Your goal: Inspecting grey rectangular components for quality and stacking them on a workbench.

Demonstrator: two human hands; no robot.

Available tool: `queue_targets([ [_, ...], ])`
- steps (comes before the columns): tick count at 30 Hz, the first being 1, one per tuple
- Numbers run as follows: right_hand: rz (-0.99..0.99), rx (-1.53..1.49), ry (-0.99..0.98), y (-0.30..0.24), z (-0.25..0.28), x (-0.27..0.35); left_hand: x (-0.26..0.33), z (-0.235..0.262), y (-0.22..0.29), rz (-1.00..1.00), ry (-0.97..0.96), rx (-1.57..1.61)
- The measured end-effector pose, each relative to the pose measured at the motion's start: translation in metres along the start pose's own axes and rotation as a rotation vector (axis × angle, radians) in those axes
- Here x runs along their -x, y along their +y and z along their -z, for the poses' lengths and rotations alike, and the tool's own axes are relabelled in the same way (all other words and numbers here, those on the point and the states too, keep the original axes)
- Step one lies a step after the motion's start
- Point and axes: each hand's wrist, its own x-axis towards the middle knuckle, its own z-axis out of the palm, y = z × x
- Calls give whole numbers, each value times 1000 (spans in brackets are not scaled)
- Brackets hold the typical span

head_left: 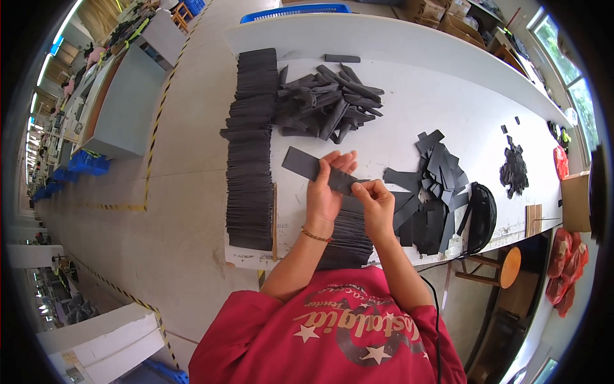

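A flat black strip [300,162] of fabric-like material is held up over the table's near side, slanting down to the right. My left hand [323,200] grips its middle, thumb on top, the other fingers curled behind it. At its right end, my right hand [378,210] pinches it between thumb and fingers. Below my hands lies a stack of black strips [345,233], partly hidden by my arms. To the left runs a long row of stacked black pieces [249,173]. Beyond my hands is a loose heap of folded or rolled black pieces [332,102].
Flat black pieces [441,173] spread right of my hands, beside a black pouch [481,217]. Small black scraps [513,169] lie farther right. A thin wooden stick [275,221] borders the left row. A raised white board [409,41] closes the table's far edge. A wooden stool [508,267] stands right.
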Motion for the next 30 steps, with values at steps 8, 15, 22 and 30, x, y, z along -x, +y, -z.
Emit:
queue_targets([
  [8, -128, -266, -167, -16, -13, -7, -6, -3, 5, 11, -137, 84],
  [15, 462, 380, -11, -10, 2, -4, -16, 26, 29, -124, 180, 113],
  [22, -93, 151, -194, -9, -2, -2, -22, 30, 29, -131, 134, 68],
  [30, 194, 373, -92, 2, 14, -1, -24, 35, 18, -52, 141, 131],
])
